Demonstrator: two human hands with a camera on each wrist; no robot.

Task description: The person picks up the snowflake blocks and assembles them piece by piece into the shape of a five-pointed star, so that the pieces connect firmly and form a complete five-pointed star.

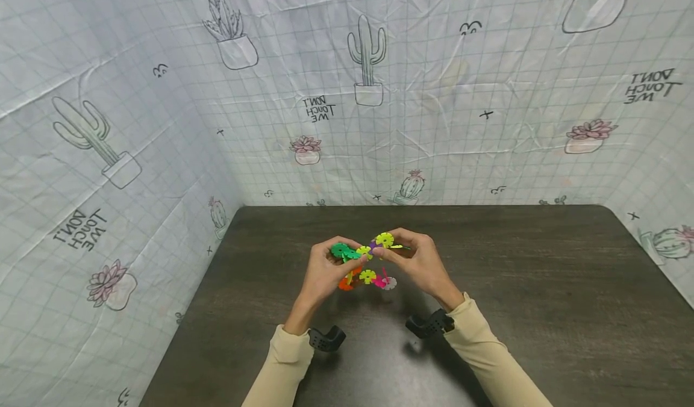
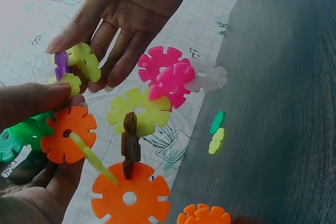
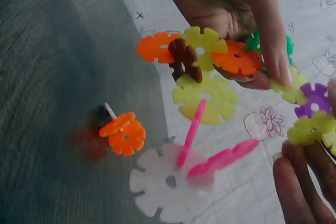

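Note:
Both hands hold a chain of notched plastic flower discs above the table. My left hand [image 1: 321, 274] pinches a yellow disc [image 2: 71, 82] between thumb and fingers, with green discs [image 1: 341, 250] beside its fingers. My right hand [image 1: 424, 265] pinches the end where a purple disc [image 3: 314, 99] joins yellow discs [image 3: 310, 128]. From the left hand the chain runs through an orange disc [image 2: 68, 135], a large orange disc [image 2: 130, 195], a brown disc [image 2: 130, 145] and a yellow disc [image 2: 137, 111]. Pink discs [image 2: 170, 80] and a whitish translucent disc [image 2: 212, 76] hang at its far end.
On the dark wooden table [image 1: 520, 286] lie a loose green disc [image 2: 217, 122] and a yellow one [image 2: 216, 141]. Joined orange discs [image 3: 126, 136] show near them. A patterned cloth [image 1: 423, 124] rises behind the table. Each wrist wears a black camera strap [image 1: 327, 339].

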